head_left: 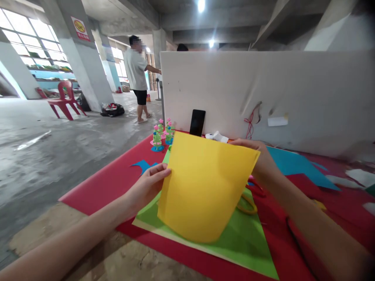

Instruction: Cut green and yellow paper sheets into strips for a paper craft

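Holds the bowed yellow sheet [202, 187] above the green sheet [249, 242] by opposite edges, in the grip of left hand [150, 182] and right hand [265, 160], apparently to spread it.

Yellow sheet [205, 187] is up mid-desk between left hand [152, 177] and right hand [259, 150], blocks the straight path back. White panel [219, 86] walls off the far edge, phone [197, 122] upright in front of it. Open lane: red desk [102, 189] left of the left hand, short of small crafts [157, 139]. Right side: forearm crosses, yellow loop handle [249, 208] juts out beside the sheet.
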Motion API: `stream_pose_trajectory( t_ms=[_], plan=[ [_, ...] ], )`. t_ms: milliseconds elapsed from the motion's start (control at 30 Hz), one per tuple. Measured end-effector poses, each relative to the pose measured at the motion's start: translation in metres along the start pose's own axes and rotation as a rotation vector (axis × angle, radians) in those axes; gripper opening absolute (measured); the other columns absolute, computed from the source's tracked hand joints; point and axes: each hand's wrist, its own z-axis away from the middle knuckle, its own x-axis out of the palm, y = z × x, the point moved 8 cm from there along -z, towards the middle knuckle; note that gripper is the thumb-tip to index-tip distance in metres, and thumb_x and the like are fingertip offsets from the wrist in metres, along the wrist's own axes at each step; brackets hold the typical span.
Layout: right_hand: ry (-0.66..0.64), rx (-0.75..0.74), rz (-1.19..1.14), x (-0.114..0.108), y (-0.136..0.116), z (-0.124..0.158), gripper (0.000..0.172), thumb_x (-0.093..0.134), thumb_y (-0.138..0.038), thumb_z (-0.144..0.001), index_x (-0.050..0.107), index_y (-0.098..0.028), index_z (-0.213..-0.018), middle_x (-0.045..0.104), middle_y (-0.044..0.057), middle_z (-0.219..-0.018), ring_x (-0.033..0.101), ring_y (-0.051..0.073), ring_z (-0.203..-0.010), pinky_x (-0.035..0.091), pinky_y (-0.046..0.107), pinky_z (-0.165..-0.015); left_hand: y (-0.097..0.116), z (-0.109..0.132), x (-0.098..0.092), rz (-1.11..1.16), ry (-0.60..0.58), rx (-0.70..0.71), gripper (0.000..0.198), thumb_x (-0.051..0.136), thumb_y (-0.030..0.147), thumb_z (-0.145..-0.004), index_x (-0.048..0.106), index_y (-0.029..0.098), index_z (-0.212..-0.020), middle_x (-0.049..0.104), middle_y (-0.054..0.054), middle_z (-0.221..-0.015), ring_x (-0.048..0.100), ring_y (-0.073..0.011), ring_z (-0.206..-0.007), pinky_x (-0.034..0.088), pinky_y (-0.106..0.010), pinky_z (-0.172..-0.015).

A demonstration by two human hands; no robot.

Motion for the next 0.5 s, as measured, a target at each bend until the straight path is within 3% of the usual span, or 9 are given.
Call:
stream_pose_trajectory(
  t_ms=[167, 300, 367, 500],
  plan=[
    [0.055, -0.049, 0.068, -0.033, -0.021, -0.009, 0.014, 0.065, -0.029, -0.065, 0.063, -0.019, -0.074, 0.067, -0.002, -0.067, 0.060, 0.010, -0.060, 0.045, 0.022, -0.058, 0.031, 0.006, -0.017, -0.025, 0.141, 0.111, 0.025, 0.054, 0.030, -0.075, 0.054, 0.023, -0.099, 0.064, -0.001, -0.094, 0.063, -0.0166, -0.075, 0.051, -0.027, -0.064],
    [0.141, -0.008, 0.191, -0.065, -0.030, -0.019, 0.020, 0.067, -0.030, -0.061, 0.063, -0.019, -0.078, 0.066, -0.002, -0.062, 0.057, 0.009, -0.053, 0.041, 0.022, -0.050, 0.041, 0.005, -0.028, -0.002, 0.151, 0.126, 0.023, 0.056, 0.028, -0.074, 0.055, 0.025, -0.097, 0.066, 0.000, -0.092, 0.064, -0.0183, -0.071, 0.052, -0.029, -0.060],
    [0.093, 0.086, 0.250, -0.065, -0.020, -0.024, 0.024, 0.066, -0.032, -0.061, 0.064, -0.018, -0.080, 0.066, -0.001, -0.063, 0.058, 0.009, -0.052, 0.042, 0.022, -0.049, 0.037, -0.002, -0.030, -0.010, 0.110, 0.078, 0.022, 0.056, 0.028, -0.073, 0.059, 0.023, -0.094, 0.067, -0.002, -0.090, 0.064, -0.0194, -0.071, 0.053, -0.029, -0.062],
    [-0.092, 0.245, 0.284, -0.042, 0.018, -0.026, 0.023, 0.068, -0.032, -0.056, 0.067, -0.015, -0.072, 0.067, 0.002, -0.065, 0.059, 0.011, -0.056, 0.044, 0.022, -0.050, 0.011, -0.015, -0.029, -0.133, 0.031, -0.101, 0.027, 0.061, 0.033, -0.070, 0.064, 0.016, -0.090, 0.069, -0.009, -0.084, 0.065, -0.0214, -0.070, 0.053, -0.029, -0.064]
  ],
)
